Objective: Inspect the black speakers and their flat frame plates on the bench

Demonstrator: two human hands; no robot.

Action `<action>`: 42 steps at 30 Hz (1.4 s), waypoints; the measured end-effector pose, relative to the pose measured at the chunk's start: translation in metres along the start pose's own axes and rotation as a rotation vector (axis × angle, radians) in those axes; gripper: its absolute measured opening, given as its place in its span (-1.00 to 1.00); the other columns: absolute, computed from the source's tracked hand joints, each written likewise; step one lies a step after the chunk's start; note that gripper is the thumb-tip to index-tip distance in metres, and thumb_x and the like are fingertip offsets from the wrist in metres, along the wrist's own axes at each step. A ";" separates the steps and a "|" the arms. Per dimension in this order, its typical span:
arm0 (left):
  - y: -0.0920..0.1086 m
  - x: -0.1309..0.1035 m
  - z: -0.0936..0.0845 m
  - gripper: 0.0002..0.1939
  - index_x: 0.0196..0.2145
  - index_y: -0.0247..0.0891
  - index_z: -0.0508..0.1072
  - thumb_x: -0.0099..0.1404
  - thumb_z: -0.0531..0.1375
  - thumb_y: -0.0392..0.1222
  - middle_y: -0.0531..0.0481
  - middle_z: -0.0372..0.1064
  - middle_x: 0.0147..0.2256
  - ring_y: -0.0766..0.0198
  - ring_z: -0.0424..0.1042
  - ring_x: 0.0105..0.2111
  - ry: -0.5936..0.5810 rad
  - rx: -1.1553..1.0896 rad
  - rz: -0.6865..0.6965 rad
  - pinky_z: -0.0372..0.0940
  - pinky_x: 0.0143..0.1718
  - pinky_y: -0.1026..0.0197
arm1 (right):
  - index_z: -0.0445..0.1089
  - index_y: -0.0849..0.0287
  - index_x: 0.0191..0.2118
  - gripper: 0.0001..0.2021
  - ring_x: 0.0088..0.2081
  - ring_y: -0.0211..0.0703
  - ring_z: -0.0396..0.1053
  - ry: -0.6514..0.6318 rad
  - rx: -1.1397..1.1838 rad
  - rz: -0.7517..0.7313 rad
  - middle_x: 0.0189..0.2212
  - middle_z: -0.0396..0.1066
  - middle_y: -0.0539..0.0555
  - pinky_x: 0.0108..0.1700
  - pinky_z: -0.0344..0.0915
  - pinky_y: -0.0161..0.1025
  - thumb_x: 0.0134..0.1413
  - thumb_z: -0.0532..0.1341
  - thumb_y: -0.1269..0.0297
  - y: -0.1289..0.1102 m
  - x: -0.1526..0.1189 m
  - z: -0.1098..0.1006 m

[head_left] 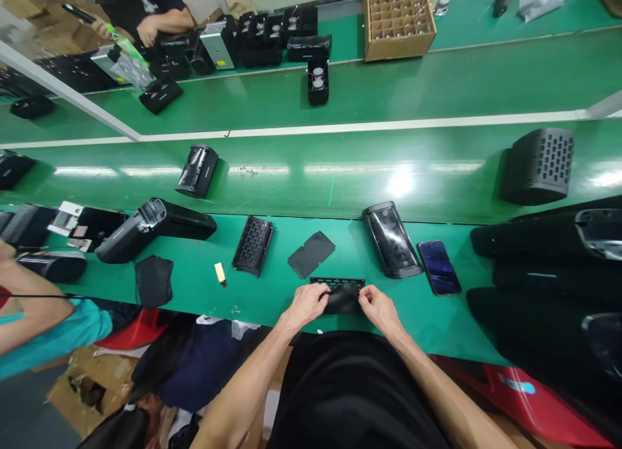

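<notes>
Near the front edge of the green table lies a black perforated panel (335, 281), partly covered by a dark flexible sheet (344, 299). My left hand (309, 302) pinches the sheet's left end, and my right hand (378, 306) has its fingers closed at the right end. Just behind the panel, a flat dark sheet (311, 254) rests on the table. To its left stands a stack of black perforated grilles (253, 245). A glossy black speaker housing (392, 239) lies behind and to the right of my right hand.
A phone (439, 267) lies right of the housing, with large black casings (544, 235) farther right. At left are dark sheets (154, 280), a small yellowish object (220, 274) and a co-worker's arm (34, 300). Another person handles items across the green line.
</notes>
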State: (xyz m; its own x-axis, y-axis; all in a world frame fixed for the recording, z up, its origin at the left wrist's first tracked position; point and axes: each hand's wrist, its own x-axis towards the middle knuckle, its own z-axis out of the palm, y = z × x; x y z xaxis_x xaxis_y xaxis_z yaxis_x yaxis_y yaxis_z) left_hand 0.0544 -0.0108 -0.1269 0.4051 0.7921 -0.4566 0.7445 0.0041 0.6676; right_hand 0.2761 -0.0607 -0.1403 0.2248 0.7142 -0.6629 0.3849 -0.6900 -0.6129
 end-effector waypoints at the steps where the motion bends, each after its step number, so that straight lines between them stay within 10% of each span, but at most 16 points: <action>1: -0.002 0.001 0.003 -0.77 -0.12 -0.10 0.61 0.35 0.18 -0.24 -0.08 0.62 -0.12 0.04 0.56 -0.09 0.010 0.039 -0.014 0.30 -0.06 0.13 | 0.38 0.04 -0.38 -0.75 -0.32 0.01 0.45 0.042 -0.059 0.001 -0.44 0.49 0.02 -0.25 0.26 -0.13 0.12 0.23 -0.02 -0.001 -0.001 0.002; 6: -0.009 0.004 0.013 -0.79 -0.13 -0.14 0.59 0.43 0.14 -0.16 -0.13 0.62 -0.24 0.01 0.59 -0.18 0.078 0.178 -0.151 0.32 -0.14 0.11 | 0.33 0.07 -0.05 -0.59 -0.04 0.22 0.47 0.165 -0.260 -0.013 -0.01 0.47 0.21 -0.16 0.26 -0.06 0.11 0.31 -0.08 -0.002 0.004 0.013; 13: -0.021 -0.002 0.016 -0.62 0.18 -0.14 0.41 0.44 0.18 -0.11 -0.18 0.49 0.02 0.00 0.47 0.03 0.264 0.198 -0.275 0.32 -0.07 0.09 | 0.30 0.08 0.17 -0.56 -0.07 0.15 0.47 0.186 -0.340 -0.050 -0.14 0.48 0.14 -0.18 0.25 -0.11 0.24 0.23 0.06 0.015 0.020 0.006; 19: -0.032 0.003 0.012 -0.79 -0.08 -0.14 0.56 0.45 0.13 -0.16 -0.14 0.44 -0.05 0.05 0.39 0.02 0.275 0.025 -0.171 0.29 0.06 0.07 | 0.46 0.06 -0.15 -0.80 -0.21 0.02 0.42 0.188 -0.313 -0.094 -0.04 0.43 0.16 -0.19 0.27 -0.12 0.21 0.22 0.10 0.015 0.019 0.009; 22: -0.036 0.001 0.006 -0.81 -0.18 -0.13 0.57 0.44 0.15 -0.11 -0.07 0.49 -0.14 0.10 0.41 -0.05 0.215 -0.085 -0.107 0.29 0.04 0.11 | 0.41 0.10 0.01 -0.66 -0.19 0.03 0.43 0.187 -0.260 -0.116 -0.05 0.43 0.17 -0.14 0.29 -0.10 0.18 0.22 0.07 0.017 0.019 0.009; 27: -0.046 -0.004 0.003 -0.70 -0.18 -0.17 0.55 0.43 0.15 0.07 0.10 0.41 -0.47 0.26 0.40 -0.44 0.099 -0.333 -0.080 0.30 -0.31 0.25 | 0.41 0.09 0.09 -0.59 -0.17 0.06 0.43 0.150 -0.152 -0.139 -0.21 0.45 0.08 -0.09 0.29 -0.09 0.16 0.20 0.07 0.018 0.027 -0.002; 34: -0.058 0.005 0.013 -0.47 -0.24 -0.28 0.50 0.24 0.25 0.31 0.12 0.30 -0.49 0.34 0.30 -0.51 0.090 -0.654 -0.172 0.23 -0.50 0.33 | 0.34 0.05 -0.41 -0.74 -0.42 -0.11 0.31 0.019 0.135 -0.098 -0.50 0.35 -0.05 -0.33 0.23 -0.22 -0.07 0.29 -0.01 0.014 0.025 -0.011; 42: -0.033 -0.009 0.009 -0.31 -0.01 -0.29 0.48 0.06 0.42 0.25 0.12 0.31 -0.39 0.42 0.25 -0.50 0.041 -0.889 -0.207 0.18 -0.45 0.34 | 0.16 0.03 -0.41 -0.48 -0.64 -0.32 0.06 -0.138 0.541 0.032 -0.67 0.18 -0.21 -0.54 0.00 -0.35 -0.19 0.41 -0.21 0.002 -0.011 -0.033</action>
State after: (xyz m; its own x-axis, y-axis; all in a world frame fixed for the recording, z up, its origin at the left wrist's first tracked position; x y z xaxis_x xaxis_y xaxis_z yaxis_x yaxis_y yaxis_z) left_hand 0.0311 -0.0234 -0.1498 0.2772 0.7441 -0.6079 0.1107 0.6037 0.7895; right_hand 0.3037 -0.0657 -0.1205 0.0955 0.6948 -0.7129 -0.1429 -0.6992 -0.7005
